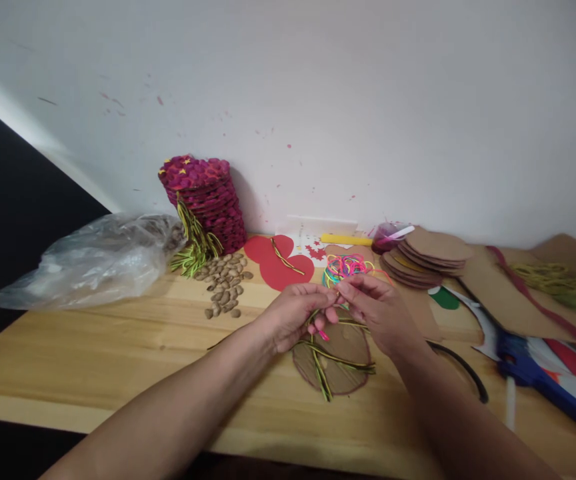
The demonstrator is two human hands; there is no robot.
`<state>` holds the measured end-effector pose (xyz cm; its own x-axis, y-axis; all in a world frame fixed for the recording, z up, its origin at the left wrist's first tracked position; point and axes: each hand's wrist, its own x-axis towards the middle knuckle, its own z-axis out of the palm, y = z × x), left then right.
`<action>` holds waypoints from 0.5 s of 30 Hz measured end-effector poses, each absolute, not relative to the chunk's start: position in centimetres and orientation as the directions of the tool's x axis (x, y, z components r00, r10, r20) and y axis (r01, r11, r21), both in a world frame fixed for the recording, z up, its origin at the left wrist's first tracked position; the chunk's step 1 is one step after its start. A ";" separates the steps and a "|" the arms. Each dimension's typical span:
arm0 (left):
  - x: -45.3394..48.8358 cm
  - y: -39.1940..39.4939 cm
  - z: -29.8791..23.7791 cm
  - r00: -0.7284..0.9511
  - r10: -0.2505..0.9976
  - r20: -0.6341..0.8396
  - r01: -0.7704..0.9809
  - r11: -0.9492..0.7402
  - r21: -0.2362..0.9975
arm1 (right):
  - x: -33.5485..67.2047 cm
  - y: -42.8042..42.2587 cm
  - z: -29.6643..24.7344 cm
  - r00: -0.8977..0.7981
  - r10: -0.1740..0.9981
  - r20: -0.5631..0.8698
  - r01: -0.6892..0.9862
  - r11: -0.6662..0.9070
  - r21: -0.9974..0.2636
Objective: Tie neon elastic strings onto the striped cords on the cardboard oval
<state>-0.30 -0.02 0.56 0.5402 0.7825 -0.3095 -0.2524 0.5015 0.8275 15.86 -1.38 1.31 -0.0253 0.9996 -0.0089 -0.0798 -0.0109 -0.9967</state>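
Note:
My left hand (302, 315) is closed in a pinch on thin yellow-green and black cord (312, 319). My right hand (379, 312) pinches at the same spot, fingertips almost touching the left ones; the cord end between them is too small to make out clearly. A bit of bright pink string (323, 335) shows just under the left fingers. Below both hands lies a round cardboard disc (338, 373) with a dark edge. More yellow-green and black cords (348, 362) cross over it. Behind the fingers sits a tangle of multicoloured string (347, 267).
Left stand a magenta seed-covered stack (211, 207) with a green tassel (191, 247), loose brown seeds (225, 287) and a plastic bag (98, 260). Red paper circles (283, 270) lie behind. At right are stacked cardboard discs (433, 253) and a blue glue gun (533, 377).

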 end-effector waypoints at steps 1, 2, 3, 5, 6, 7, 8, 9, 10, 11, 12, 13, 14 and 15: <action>-0.3 0.0 0.5 0.556 0.779 -0.289 -0.250 0.489 0.836 | 15.9 -1.4 1.2 -0.030 0.999 -0.014 -0.090 -0.016 -0.996; -0.4 0.0 0.5 0.570 0.776 -0.270 -0.245 0.475 0.845 | 16.0 -1.3 1.2 -0.036 0.999 -0.018 -0.099 -0.022 -0.995; -0.4 -0.1 0.4 0.582 0.772 -0.255 -0.237 0.461 0.855 | 16.1 -1.3 1.1 -0.042 0.999 -0.021 -0.100 -0.025 -0.995; -0.5 -0.1 0.3 0.600 0.765 -0.235 -0.214 0.436 0.874 | 16.2 -1.3 1.1 -0.057 0.998 -0.005 -0.067 -0.008 -0.998; -0.5 -0.1 0.3 0.601 0.766 -0.228 -0.204 0.423 0.883 | 16.3 -1.3 1.3 -0.069 0.997 0.016 -0.033 0.014 -0.999; -0.5 0.0 0.3 0.596 0.773 -0.219 -0.200 0.407 0.891 | 16.4 -1.3 1.4 -0.080 0.996 0.043 0.008 0.044 -0.999; -0.6 0.0 0.3 0.587 0.783 -0.206 -0.205 0.389 0.898 | 16.5 -1.3 1.7 -0.091 0.993 0.074 0.049 0.079 -0.996; -0.6 0.0 0.3 0.577 0.794 -0.193 -0.214 0.374 0.903 | 16.5 -1.4 1.9 -0.102 0.989 0.105 0.084 0.114 -0.990; -0.7 0.0 0.3 0.568 0.803 -0.182 -0.223 0.363 0.905 | 16.6 -1.4 2.1 -0.112 0.985 0.131 0.110 0.144 -0.983; -0.7 0.0 0.3 0.564 0.808 -0.173 -0.229 0.354 0.907 | 16.6 -1.5 2.4 -0.122 0.981 0.150 0.130 0.166 -0.978; -0.8 0.1 0.3 0.566 0.807 -0.166 -0.227 0.346 0.910 | 16.7 -1.5 2.5 -0.131 0.978 0.162 0.144 0.180 -0.973; -0.8 0.1 0.3 0.572 0.804 -0.163 -0.219 0.341 0.914 | 16.7 -1.5 2.7 -0.143 0.976 0.165 0.156 0.187 -0.970; -0.9 0.1 0.3 0.577 0.800 -0.165 -0.208 0.339 0.918 | 16.8 -1.6 2.8 -0.154 0.974 0.163 0.164 0.188 -0.968; -0.9 0.0 0.3 0.580 0.797 -0.171 -0.196 0.340 0.920 | 16.8 -1.6 2.8 -0.161 0.975 0.155 0.165 0.182 -0.969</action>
<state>-0.92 0.04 0.32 0.5797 0.7967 -0.1711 -0.1963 0.3403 0.9196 16.80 -1.60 2.84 -0.1614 0.9746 0.1553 0.1649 0.1818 -0.9694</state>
